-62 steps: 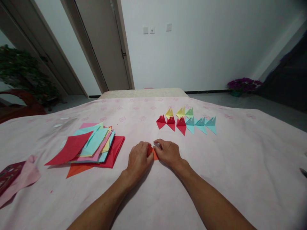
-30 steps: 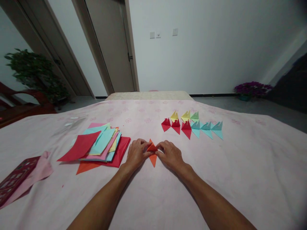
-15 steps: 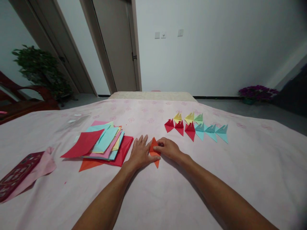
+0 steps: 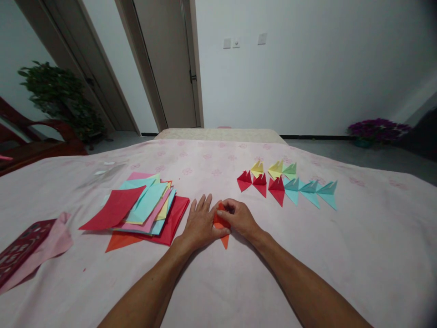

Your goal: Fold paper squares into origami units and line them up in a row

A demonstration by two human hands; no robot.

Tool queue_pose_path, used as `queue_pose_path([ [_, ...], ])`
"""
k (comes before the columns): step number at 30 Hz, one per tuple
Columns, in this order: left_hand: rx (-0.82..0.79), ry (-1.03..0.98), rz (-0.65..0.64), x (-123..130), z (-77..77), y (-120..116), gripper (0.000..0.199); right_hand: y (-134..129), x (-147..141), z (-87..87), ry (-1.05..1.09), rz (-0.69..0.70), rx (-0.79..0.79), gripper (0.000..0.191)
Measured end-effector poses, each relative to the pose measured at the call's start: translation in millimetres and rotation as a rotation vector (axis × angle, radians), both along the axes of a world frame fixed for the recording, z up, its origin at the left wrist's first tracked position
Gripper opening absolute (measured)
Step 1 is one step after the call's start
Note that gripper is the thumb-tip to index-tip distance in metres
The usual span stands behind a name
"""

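A folded piece of orange paper (image 4: 221, 222) lies on the tablecloth between my hands, its narrow point towards me. My left hand (image 4: 201, 223) rests flat beside it, fingers stretched out, with the thumb laid across the paper's lower part. At the upper end, my right hand (image 4: 239, 216) has its thumb and curled fingers closed on the paper's edge. Beyond my right hand stand several folded paper birds: red ones (image 4: 276, 189), blue ones (image 4: 310, 191), yellow ones (image 4: 276, 169) and a green one (image 4: 290, 170).
Left of my hands is a loose pile of coloured paper sheets (image 4: 116, 207). Farther left lies a dark red patterned packet (image 4: 25, 243) with pink paper (image 4: 51, 255). A pink flowered tablecloth (image 4: 307, 273) covers the table. Clear plastic (image 4: 105, 175) lies behind the pile.
My right thumb and fingers have shifted up to the paper's upper tip, covering more of it. The left hand still presses the paper. The view has tilted slightly.
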State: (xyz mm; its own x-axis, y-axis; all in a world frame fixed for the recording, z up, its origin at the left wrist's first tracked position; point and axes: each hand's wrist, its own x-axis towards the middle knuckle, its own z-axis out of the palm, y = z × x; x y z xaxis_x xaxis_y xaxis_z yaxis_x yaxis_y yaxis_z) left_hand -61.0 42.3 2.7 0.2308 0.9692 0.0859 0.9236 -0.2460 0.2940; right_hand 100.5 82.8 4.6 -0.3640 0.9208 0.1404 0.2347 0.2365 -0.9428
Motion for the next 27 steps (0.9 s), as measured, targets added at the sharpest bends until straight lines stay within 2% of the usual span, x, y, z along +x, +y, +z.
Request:
queue_pose_path([
  [6, 0.014, 0.003, -0.014, -0.4, 0.4, 0.4, 0.089, -0.2, 1.1, -2.1, 0.136, -0.011, -0.024, 0.013],
  [11, 0.116, -0.1, -0.002, -1.2, 0.9, -1.7, 0.073, -0.3, 1.8, -0.4, 0.188, -0.058, -0.032, 0.013],
  [13, 0.182, -0.221, 0.024, -1.4, 1.9, -3.6, 0.061, -1.2, 1.7, -0.4, 0.214, -0.093, -0.039, 0.012],
  [15, 0.232, -0.365, 0.08, -0.3, 4.1, -6.3, 0.04, -1.8, 1.5, -1.1, 0.234, -0.118, -0.049, 0.012],
  [17, 0.251, -0.477, 0.119, 2.2, 7.0, -8.9, 0.018, -2.0, 1.4, -1.8, 0.239, -0.136, -0.048, 0.012],
  [19, 0.248, -0.538, 0.111, 5.4, 9.6, -10.7, 0.006, -2.1, 1.3, -1.5, 0.228, -0.147, -0.044, 0.012],
  [27, 0.227, -0.664, 0.111, 8.9, 10.6, -9.9, 0.008, -4.6, 1.7, 4.1, 0.19, -0.15, -0.017, 0.014],
])
